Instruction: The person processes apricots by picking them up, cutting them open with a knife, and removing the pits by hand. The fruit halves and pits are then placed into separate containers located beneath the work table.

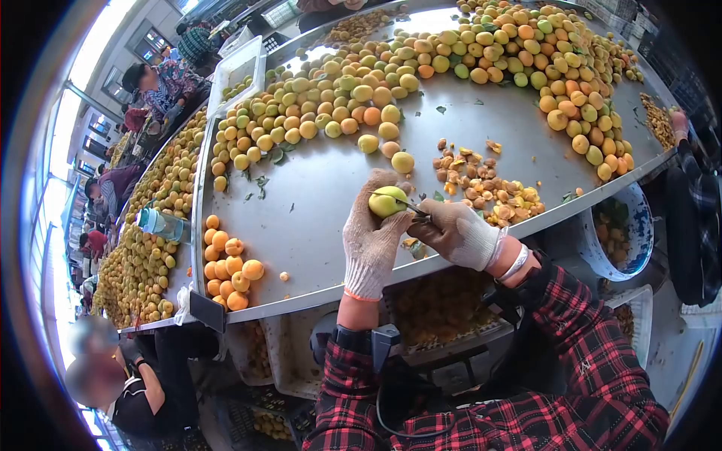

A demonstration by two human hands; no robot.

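My left hand [370,244], in a soiled knit glove, holds a yellow-green fruit [387,201] above the metal table [323,180]. In my gloved right hand [459,233] is a small knife [412,207], its thin blade against the side of that fruit. The fingers of both hands are closed. Just beyond my right hand lies a pile of pits and torn fruit pieces [485,184]. Whole green and orange fruits [331,98] spread in a broad band across the far side of the table.
Orange fruits [233,270] sit at the table's left corner. A bottle [162,224] stands among fruit on the left. A blue-and-white basin [635,233] is at the right, crates [293,353] below the edge. Several people are around, one [154,383] at lower left.
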